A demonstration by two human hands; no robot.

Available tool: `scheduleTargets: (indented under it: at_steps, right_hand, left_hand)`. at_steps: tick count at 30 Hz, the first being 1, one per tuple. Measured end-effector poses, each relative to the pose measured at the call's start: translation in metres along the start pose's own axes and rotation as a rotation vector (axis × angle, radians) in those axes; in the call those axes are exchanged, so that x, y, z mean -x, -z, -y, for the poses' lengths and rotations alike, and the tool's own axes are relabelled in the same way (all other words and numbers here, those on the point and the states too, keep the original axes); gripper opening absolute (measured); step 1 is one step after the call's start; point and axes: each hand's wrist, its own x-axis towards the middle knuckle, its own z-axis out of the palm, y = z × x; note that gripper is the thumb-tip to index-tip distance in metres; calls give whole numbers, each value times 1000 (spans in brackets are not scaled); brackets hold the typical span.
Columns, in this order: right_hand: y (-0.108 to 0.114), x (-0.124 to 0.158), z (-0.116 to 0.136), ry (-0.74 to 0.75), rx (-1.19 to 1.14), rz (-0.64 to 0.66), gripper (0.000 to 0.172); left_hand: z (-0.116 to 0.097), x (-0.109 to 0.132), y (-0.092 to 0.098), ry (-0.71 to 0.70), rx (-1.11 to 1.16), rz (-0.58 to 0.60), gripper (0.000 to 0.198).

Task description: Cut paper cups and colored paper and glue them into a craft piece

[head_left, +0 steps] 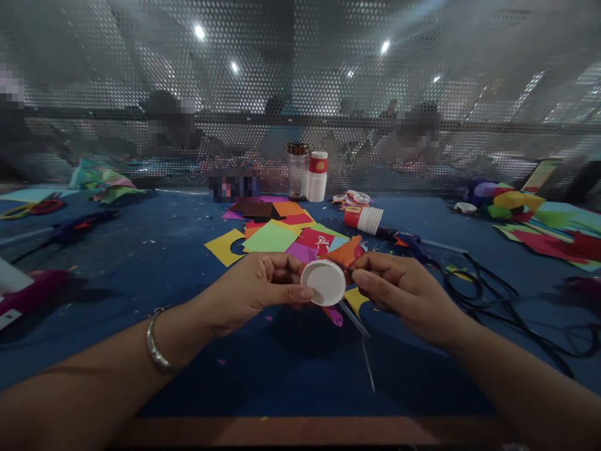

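My left hand (275, 282) grips a small white paper cup piece (328, 282), its round shallow face turned toward me and the thumb over its rim. At the cup's right edge, my right hand (394, 282) is closed in a pinch. A thin dark strip shows at its fingertips, but what it holds is unclear. Orange paper (352, 250) shows just behind the cup; I cannot tell whether it is attached. Below the cup a purple paper piece (334, 316) with small dark marks is partly hidden.
Coloured paper sheets (272, 237) lie beyond my hands. Behind them stand a clear bottle (297, 172) and stacked paper cups (318, 178); more cups (364, 219) lie sideways. At right are a glue gun (413, 245) and black cables (493, 288). Scissors (35, 207) lie far left.
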Motion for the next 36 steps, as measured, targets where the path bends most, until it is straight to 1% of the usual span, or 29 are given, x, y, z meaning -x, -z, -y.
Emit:
scheduleTargets:
  at_steps: [5, 8, 16, 21, 27, 36]
  right_hand:
    - [2, -1, -2, -12, 17, 8, 39]
    - [2, -1, -3, -6, -27, 25, 38]
    - [1, 0, -3, 5, -65, 50, 35]
    - [2, 0, -4, -2, -57, 14, 38]
    - [5, 0, -4, 23, 3, -24, 39]
    - [4, -1, -2, 14, 44, -17, 37]
  left_hand:
    - [-2, -1, 2, -17, -3, -2, 23]
    - [-2, -2, 2, -70, -6, 16, 21]
    - [-5, 1, 1, -171, -68, -4, 18]
    - [-7, 1, 1, -201, -106, -29, 20]
    - [-8, -2, 4, -236, -158, -107, 21]
    - [-9, -2, 2, -251, -185, -91, 21]
